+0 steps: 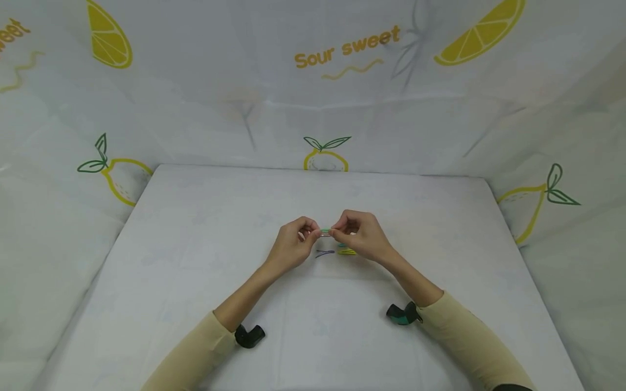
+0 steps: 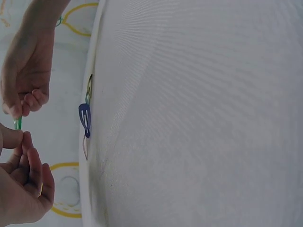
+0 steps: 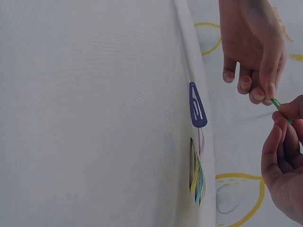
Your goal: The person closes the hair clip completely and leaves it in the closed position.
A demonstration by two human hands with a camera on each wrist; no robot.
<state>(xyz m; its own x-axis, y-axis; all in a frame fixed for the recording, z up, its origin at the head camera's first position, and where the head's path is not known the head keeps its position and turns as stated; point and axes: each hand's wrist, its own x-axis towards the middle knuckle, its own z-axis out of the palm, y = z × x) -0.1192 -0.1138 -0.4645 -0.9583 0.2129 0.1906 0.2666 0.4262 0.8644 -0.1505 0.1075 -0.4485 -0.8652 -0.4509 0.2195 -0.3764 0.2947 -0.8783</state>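
A small green snap hair clip [image 1: 325,231] is held up between both hands above the table. My left hand [image 1: 293,241] pinches one end with thumb and fingertips. At the other end, my right hand [image 1: 362,233] pinches it the same way. In the right wrist view the green clip [image 3: 275,103] shows as a thin strip, its ends covered by fingers. Below the hands lie a purple snap clip [image 1: 325,253], a yellow clip [image 1: 347,252] and a teal clip [image 1: 342,245], partly hidden by the right hand. A pinkish clip [image 2: 85,146] lies near the purple one.
A white cloth covers the table [image 1: 205,217]. Around it hangs a white curtain [image 1: 205,70] printed with lemons and lettering. Black-and-green curved pieces [image 1: 402,314] and a black one [image 1: 250,336] sit at the sleeve cuffs.
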